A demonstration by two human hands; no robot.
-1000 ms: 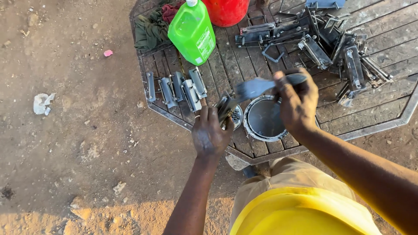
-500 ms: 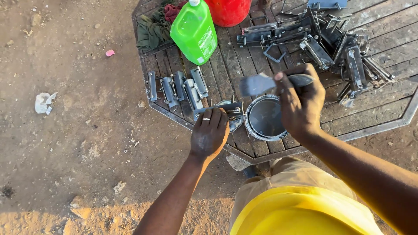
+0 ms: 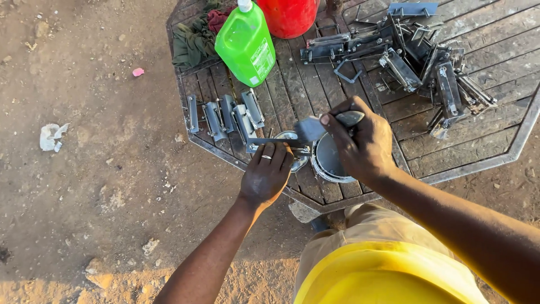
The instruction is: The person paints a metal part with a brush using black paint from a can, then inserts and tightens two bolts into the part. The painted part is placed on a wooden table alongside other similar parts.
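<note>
My left hand [image 3: 265, 174], with a ring on one finger, presses down on a flat grey metal bracket [image 3: 260, 142] that lies across a round can lid [image 3: 300, 162] at the table's near edge. My right hand [image 3: 363, 143] grips a paintbrush [image 3: 313, 128] whose grey-loaded bristles touch the bracket's right end. Just under the brush stands an open paint can [image 3: 327, 163] of grey paint.
A row of grey brackets [image 3: 225, 115] lies left of my hands. Behind stand a green jug [image 3: 246, 45], a red container [image 3: 289, 16] and a rag [image 3: 194, 36]. Dark metal parts [image 3: 427, 62] are piled at the right. The octagonal slatted table [image 3: 478, 163] stands on dirt.
My left hand has settled on the bracket over the lid. The brush has come down to the left, from above the can to the bracket.
</note>
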